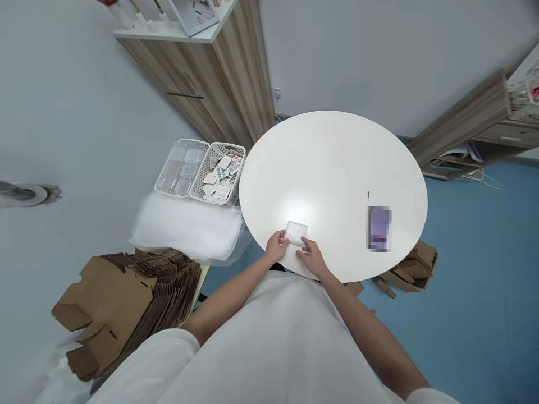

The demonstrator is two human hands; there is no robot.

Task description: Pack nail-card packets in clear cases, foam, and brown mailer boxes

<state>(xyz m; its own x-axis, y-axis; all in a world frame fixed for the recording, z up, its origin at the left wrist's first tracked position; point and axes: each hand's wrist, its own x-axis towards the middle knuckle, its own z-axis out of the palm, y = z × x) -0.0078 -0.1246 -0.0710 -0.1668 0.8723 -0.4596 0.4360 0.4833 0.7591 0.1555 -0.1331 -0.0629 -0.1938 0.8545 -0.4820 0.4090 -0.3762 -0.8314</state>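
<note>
A small flat white box, with what looks like a clear rim, lies at the near edge of the round white table. My left hand grips its left side, thumb at the near corner. At the right side, my right hand has its fingertips on the box's near right corner, with the thumb lower down. Whether the box rests fully on the table or is slightly raised, I cannot tell.
A blurred-out purple item lies on the table's right. To the left stand a clear box tray, a basket of cards, white sheets and flattened cardboard boxes. An open carton sits on the floor.
</note>
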